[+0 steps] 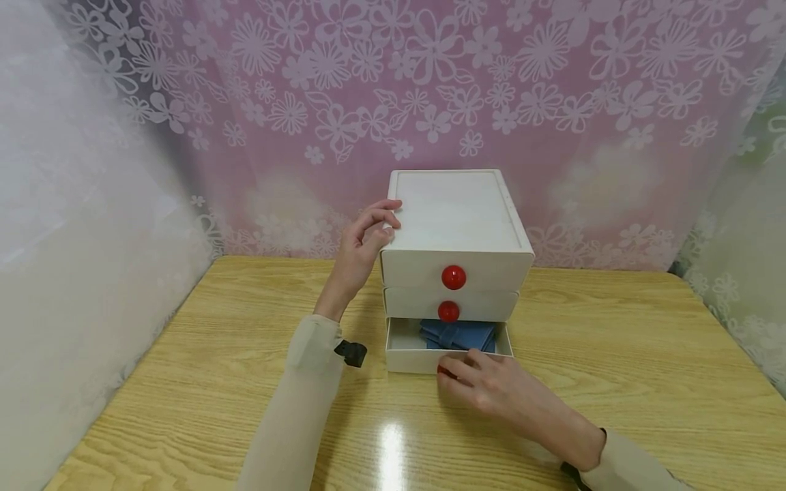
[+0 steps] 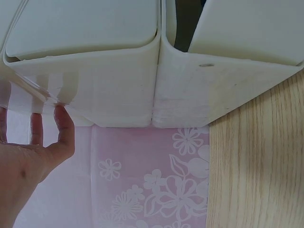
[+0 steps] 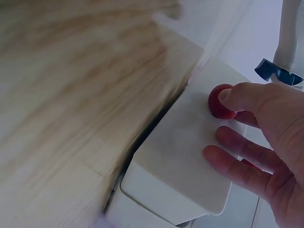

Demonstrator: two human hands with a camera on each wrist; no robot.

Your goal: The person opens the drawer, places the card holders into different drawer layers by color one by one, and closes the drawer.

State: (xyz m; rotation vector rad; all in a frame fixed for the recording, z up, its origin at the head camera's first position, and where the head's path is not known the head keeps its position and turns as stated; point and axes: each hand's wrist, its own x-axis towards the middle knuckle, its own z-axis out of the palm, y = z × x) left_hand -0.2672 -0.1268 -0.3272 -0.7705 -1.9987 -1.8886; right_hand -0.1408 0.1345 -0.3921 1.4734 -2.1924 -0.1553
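A white three-drawer box [image 1: 454, 211] stands on the wooden table, with a round red knob on each drawer front. Its bottom drawer [image 1: 408, 361] is pulled out partway, and a folded blue cloth-like item [image 1: 463, 335] lies inside. My right hand [image 1: 491, 385] pinches the bottom drawer's red knob [image 3: 220, 100] between thumb and finger; the other fingertips are close to the drawer front. At the box's upper left edge, my left hand [image 1: 362, 242] rests with its fingers on the top and side. The left wrist view shows those fingertips [image 2: 61, 114] against the white side wall.
The upper red knob [image 1: 454, 277] and middle red knob [image 1: 449, 311] stick out from closed drawers. Behind the box hangs a pink flowered curtain [image 1: 368, 102]. Wooden tabletop [image 1: 233, 354] extends on both sides of the box.
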